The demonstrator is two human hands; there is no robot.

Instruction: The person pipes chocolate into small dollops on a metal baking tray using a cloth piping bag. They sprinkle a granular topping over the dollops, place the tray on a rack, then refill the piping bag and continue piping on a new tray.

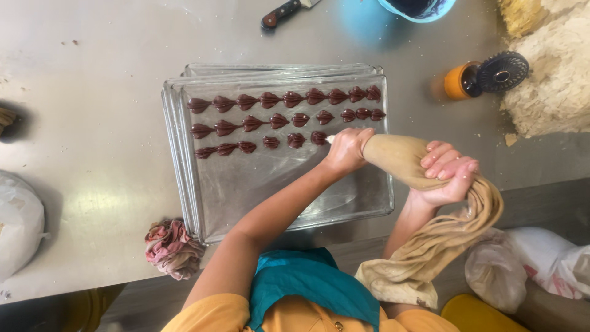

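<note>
I see left hand [348, 149] wrapped around front end of tan piping bag [399, 161], fingers closed, nozzle just beside third-row chocolate shapes [270, 142]. Right hand [447, 175] clenches twisted bag rear, fingers closed. Bag lies above metal baking tray [276, 190] on steel desk [92, 123]. Knife [284, 11] at far edge.

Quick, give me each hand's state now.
Left hand: closed around the piping bag near its tip.
Right hand: closed, gripping the bag's twisted top.
</note>
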